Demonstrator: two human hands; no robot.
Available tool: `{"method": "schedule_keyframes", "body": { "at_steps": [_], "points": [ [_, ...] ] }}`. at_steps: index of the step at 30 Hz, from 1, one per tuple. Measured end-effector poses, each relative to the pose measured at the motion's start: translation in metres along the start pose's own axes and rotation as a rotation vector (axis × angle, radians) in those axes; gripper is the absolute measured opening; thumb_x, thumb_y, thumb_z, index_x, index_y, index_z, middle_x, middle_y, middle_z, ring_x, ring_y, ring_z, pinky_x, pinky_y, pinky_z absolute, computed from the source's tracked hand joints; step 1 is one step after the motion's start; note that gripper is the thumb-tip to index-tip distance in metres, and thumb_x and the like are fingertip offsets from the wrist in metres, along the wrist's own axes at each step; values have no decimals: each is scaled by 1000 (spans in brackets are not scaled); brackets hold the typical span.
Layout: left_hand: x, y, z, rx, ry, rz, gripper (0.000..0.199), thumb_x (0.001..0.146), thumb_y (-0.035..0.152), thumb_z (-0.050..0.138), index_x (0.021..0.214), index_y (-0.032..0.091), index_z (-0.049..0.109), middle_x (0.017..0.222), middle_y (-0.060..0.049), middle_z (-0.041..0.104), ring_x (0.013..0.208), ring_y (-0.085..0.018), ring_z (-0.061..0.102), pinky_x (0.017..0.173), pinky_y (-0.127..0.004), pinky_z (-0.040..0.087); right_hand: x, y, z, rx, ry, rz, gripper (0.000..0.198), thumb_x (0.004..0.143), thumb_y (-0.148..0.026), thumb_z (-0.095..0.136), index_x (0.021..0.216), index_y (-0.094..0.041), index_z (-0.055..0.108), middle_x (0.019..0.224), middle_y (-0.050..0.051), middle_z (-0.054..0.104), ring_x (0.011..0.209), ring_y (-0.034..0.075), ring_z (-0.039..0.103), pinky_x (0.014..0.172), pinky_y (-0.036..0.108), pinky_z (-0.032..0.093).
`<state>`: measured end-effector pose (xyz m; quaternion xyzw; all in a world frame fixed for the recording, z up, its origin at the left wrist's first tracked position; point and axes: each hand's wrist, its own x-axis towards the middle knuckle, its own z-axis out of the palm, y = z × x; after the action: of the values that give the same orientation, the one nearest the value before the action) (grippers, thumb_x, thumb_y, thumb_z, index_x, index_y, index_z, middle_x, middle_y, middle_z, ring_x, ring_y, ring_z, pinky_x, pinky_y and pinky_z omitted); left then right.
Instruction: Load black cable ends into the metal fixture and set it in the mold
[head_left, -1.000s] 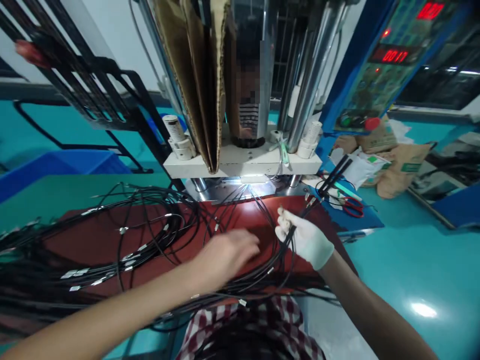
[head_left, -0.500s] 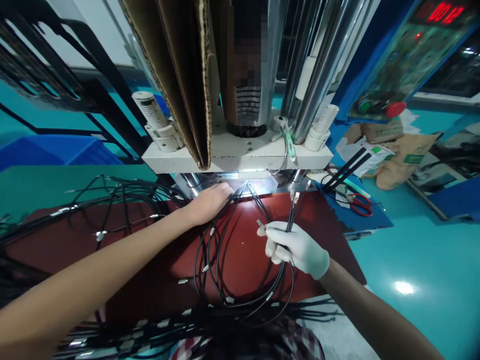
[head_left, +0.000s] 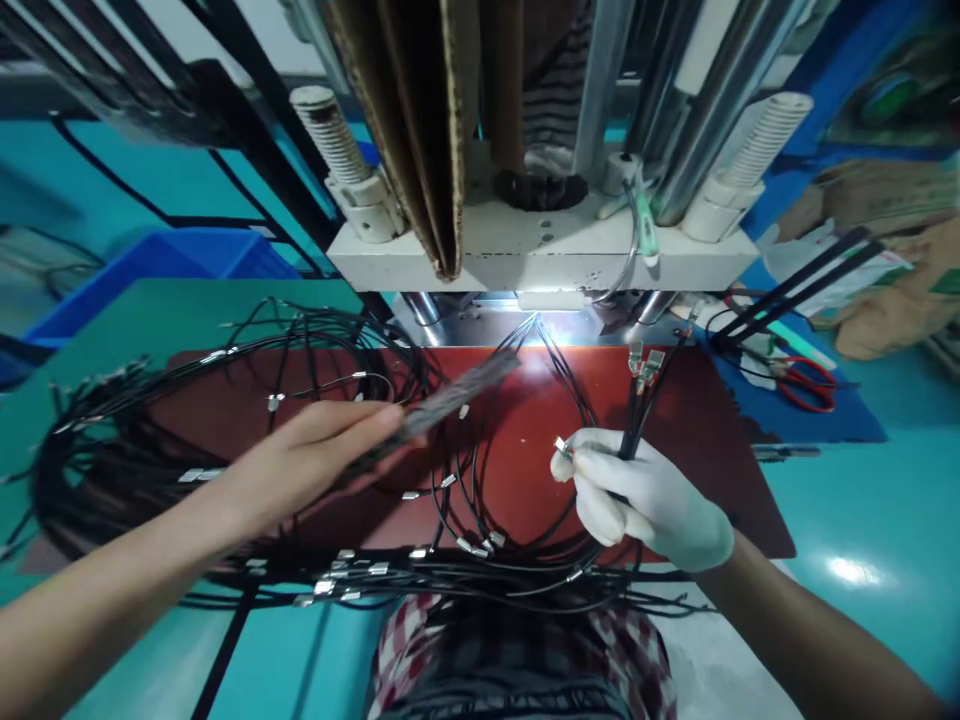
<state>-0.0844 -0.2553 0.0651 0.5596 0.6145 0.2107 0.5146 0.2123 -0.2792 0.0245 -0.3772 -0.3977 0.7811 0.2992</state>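
Note:
My bare left hand (head_left: 337, 445) is closed on a long, narrow, dark grey bar (head_left: 461, 393), blurred by motion, which slants up toward the press. Its exact kind I cannot make out. My right hand (head_left: 649, 500), in a white glove, grips a bundle of black cables (head_left: 635, 425) with clear and metal connectors at their upper ends. Thumb and forefinger pinch one small metal connector (head_left: 562, 447) at the left of that hand. Between my hands, more black cables (head_left: 566, 370) run from the brightly lit metal plate (head_left: 487, 330) of the press down onto the red-brown mat (head_left: 517, 460).
The press's white crossbeam (head_left: 540, 268) spans the back, with folded cardboard (head_left: 431, 150) standing on it. A large coil of black cables (head_left: 82, 480) lies at left. Red-handled scissors (head_left: 806, 385) rest on a blue surface at right. More cables (head_left: 420, 572) line the near edge.
My left hand has drawn back left from the press plate and now holds the dark grey bar. My right hand still holds its cables. The whole view has shifted.

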Motion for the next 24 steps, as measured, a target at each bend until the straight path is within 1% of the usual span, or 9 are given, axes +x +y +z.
{"method": "schedule_keyframes", "body": {
  "at_steps": [2, 3, 5, 7, 9, 11, 15, 19, 24],
  "points": [
    [20, 13, 33, -264, -324, -93, 44, 77, 60, 59, 78, 16, 60, 55, 1, 52, 46, -11, 42, 44, -22, 30, 1, -2, 6, -51, 32, 11, 25, 89, -37, 55, 85, -15, 64, 47, -3, 57, 33, 4, 36, 38, 19, 26],
    [32, 18, 49, -375, -444, -105, 43, 77, 60, 60, 78, 16, 57, 58, 0, 52, 47, -11, 44, 44, -23, 31, 1, -3, 8, -95, 72, 12, 22, 87, -35, 58, 82, -15, 65, 51, -2, 60, 35, 4, 40, 38, 19, 27],
    [53, 27, 78, -518, -605, -44, 42, 78, 58, 62, 75, 17, 52, 62, 0, 52, 49, -11, 45, 45, -23, 32, 1, -3, 12, -179, 150, 8, 19, 83, -32, 62, 77, -14, 65, 58, 0, 64, 40, 5, 47, 40, 18, 31],
    [68, 33, 100, -557, -668, 44, 43, 81, 57, 59, 70, 17, 48, 61, 1, 48, 48, -9, 43, 45, -22, 31, 1, -2, 13, -228, 206, -11, 16, 81, -29, 64, 76, -14, 66, 60, 1, 65, 44, 6, 51, 44, 18, 36],
    [77, 36, 114, -557, -678, 83, 46, 84, 58, 54, 65, 17, 45, 57, 3, 42, 46, -8, 39, 43, -21, 30, 1, 1, 12, -251, 240, -41, 17, 81, -29, 62, 76, -14, 68, 60, 0, 63, 45, 6, 50, 45, 18, 37],
    [81, 39, 123, -524, -631, 103, 47, 86, 57, 51, 63, 16, 44, 56, 3, 40, 45, -7, 36, 42, -20, 30, 2, 2, 10, -265, 258, -67, 19, 82, -31, 61, 75, -14, 68, 58, -1, 61, 46, 5, 48, 45, 17, 36],
    [81, 41, 129, -435, -519, 90, 47, 87, 58, 47, 66, 16, 50, 54, 3, 44, 42, -8, 41, 40, -20, 34, 6, 4, 7, -280, 259, -93, 24, 84, -34, 60, 73, -14, 67, 54, -2, 58, 45, 5, 47, 43, 16, 34],
    [80, 41, 133, -413, -421, 93, 46, 85, 57, 52, 66, 15, 51, 56, 3, 46, 44, -7, 41, 40, -18, 35, 9, 1, 6, -296, 259, -50, 17, 80, -27, 59, 69, -15, 65, 52, -3, 56, 43, 5, 48, 41, 16, 33],
    [81, 40, 136, -384, -358, 96, 46, 84, 59, 50, 66, 17, 49, 54, 4, 43, 42, -6, 36, 38, -18, 31, 10, 0, 9, -284, 264, 9, 15, 78, -22, 59, 65, -15, 63, 48, -3, 56, 40, 5, 46, 39, 16, 33]
  ]
}}
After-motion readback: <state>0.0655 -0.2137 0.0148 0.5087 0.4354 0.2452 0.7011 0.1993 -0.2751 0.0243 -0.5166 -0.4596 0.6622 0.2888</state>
